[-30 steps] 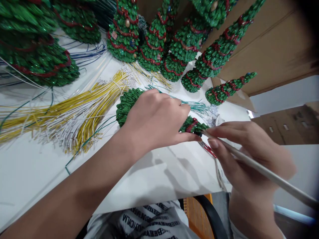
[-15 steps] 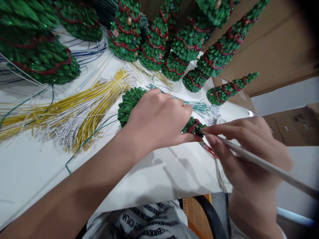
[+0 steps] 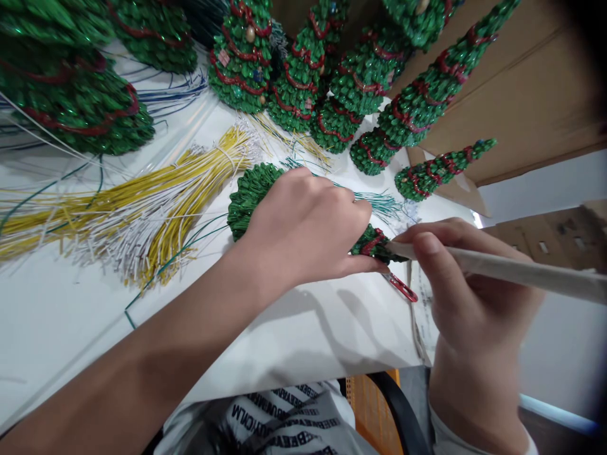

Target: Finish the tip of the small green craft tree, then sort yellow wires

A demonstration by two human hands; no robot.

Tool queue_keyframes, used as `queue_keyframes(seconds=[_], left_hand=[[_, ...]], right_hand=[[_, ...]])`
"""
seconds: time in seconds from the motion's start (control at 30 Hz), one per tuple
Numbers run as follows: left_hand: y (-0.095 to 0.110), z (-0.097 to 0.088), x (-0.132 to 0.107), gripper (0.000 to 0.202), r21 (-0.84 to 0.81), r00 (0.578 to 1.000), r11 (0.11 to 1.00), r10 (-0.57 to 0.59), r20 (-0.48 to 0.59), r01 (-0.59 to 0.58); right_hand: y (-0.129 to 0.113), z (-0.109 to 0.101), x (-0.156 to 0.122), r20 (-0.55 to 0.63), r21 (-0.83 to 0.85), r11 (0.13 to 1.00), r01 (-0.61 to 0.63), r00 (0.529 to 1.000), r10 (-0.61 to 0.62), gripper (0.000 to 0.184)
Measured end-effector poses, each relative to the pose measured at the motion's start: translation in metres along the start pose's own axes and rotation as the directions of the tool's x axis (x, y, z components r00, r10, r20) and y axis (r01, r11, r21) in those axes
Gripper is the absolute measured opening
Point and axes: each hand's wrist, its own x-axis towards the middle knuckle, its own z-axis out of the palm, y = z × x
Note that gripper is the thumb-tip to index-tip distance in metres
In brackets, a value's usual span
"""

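Note:
My left hand is wrapped over a small green Christmas tree figurine that lies on its side, base to the left. The hand hides its middle; the red-garlanded tip shows past my thumb. In my right hand is a long pale stick-like tool, pinched between thumb and fingers. Its narrow end meets the tree near the tip; whether it is a brush cannot be made out. Just below my left thumb lies a red-handled tool, partly covered.
Several decorated Christmas trees stand along the back of the white table. A tied bundle of yellow and white wires lies at left, with green wires behind my left hand. Cardboard rises at back right.
My right hand has turned, swinging the stick's far end upward, while its near end stays by the tree tip. My left hand keeps hold of the tree. The view has shifted slightly.

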Motion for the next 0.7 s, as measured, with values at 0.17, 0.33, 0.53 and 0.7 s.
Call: queue_keyframes(seconds=[0.17, 0.33, 0.53, 0.7], left_hand=[[0.001, 0.001, 0.0, 0.052, 0.0, 1.0, 1.0, 0.004, -0.003, -0.004], [0.002, 0.002, 0.0, 0.053, 0.005, 1.0, 1.0, 0.003, 0.0, -0.003], [0.001, 0.0, 0.001, 0.052, 0.008, 1.0, 1.0, 0.01, 0.02, -0.01], [0.001, 0.0, 0.001, 0.049, 0.003, 1.0, 1.0, 0.016, 0.027, -0.016]], right_hand=[[0.002, -0.003, -0.004, -0.042, 0.023, 1.0, 0.019, 0.999, -0.018, 0.009], [0.003, -0.011, -0.009, 0.043, -0.021, 0.989, 0.149, 0.988, -0.148, 0.015], [0.007, -0.011, -0.011, 0.07, -0.098, 0.942, 0.32, 0.947, -0.314, 0.027], [0.01, -0.009, -0.012, 0.044, -0.082, 0.942, 0.325, 0.946, -0.322, 0.031]])
